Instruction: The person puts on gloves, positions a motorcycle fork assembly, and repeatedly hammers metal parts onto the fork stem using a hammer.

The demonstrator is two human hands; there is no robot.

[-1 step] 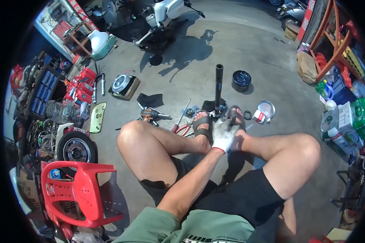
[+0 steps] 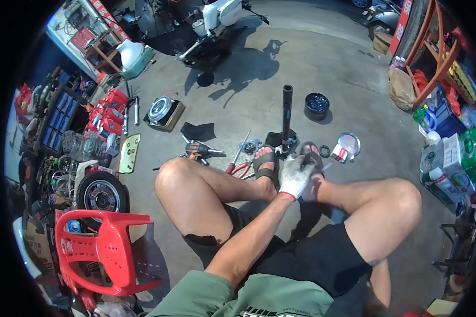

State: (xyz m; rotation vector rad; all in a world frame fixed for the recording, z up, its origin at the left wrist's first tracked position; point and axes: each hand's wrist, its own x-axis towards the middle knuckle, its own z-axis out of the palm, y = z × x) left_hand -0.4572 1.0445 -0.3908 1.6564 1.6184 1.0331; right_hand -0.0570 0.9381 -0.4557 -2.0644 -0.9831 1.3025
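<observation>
My left hand (image 2: 296, 175), in a white work glove with dark, dirty fingers, reaches down between my feet. Its fingers are curled close to my right sandal (image 2: 316, 158); what they grip is hidden. Just beyond the hand a black tube (image 2: 286, 113) with an open top stands upright between my feet, its metal lower end near the floor. Red-handled pliers (image 2: 241, 170), a screwdriver (image 2: 238, 154) and a small round metal part (image 2: 250, 147) lie left of my left foot. My right forearm (image 2: 380, 285) shows beside my right thigh, and its hand is out of sight.
An orange-and-black power drill (image 2: 197, 150) and a black cloth (image 2: 198, 130) lie to the left. A dark tub (image 2: 317, 105), a small red-and-white box (image 2: 339, 154) and a round lid (image 2: 350, 142) sit to the right. A red chair (image 2: 111, 251) and wheel (image 2: 101, 196) stand at left; a motorcycle (image 2: 217, 21) is ahead.
</observation>
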